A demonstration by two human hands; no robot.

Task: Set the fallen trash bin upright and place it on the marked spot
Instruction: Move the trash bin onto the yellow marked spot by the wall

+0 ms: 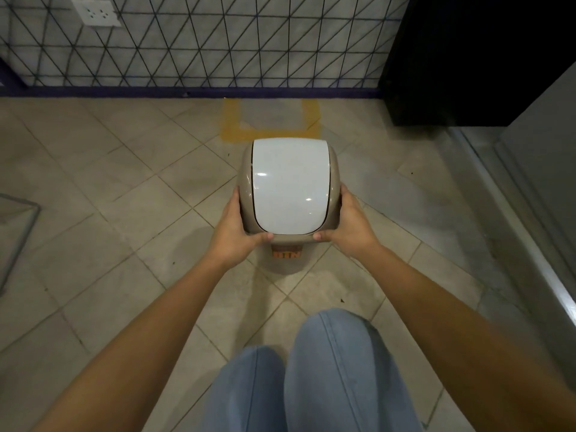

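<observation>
The trash bin (290, 185) is beige with a white swing lid and stands upright, seen from above. An orange label shows low on its near side. My left hand (240, 227) grips the lid's left side and my right hand (346, 224) grips its right side, thumbs on the near edge. The marked spot (230, 120), a square outlined in yellow on the floor against the wall, lies just beyond the bin. The bin covers part of the outline's near edge. Whether the bin rests on the floor or is lifted, I cannot tell.
A wall with black triangle lines (202, 42) and a dark skirting runs behind the spot. A black cabinet (467, 57) and a grey raised threshold (530, 229) stand at the right. My knees in blue jeans (311, 378) are below. A metal frame (18, 226) sits at the left.
</observation>
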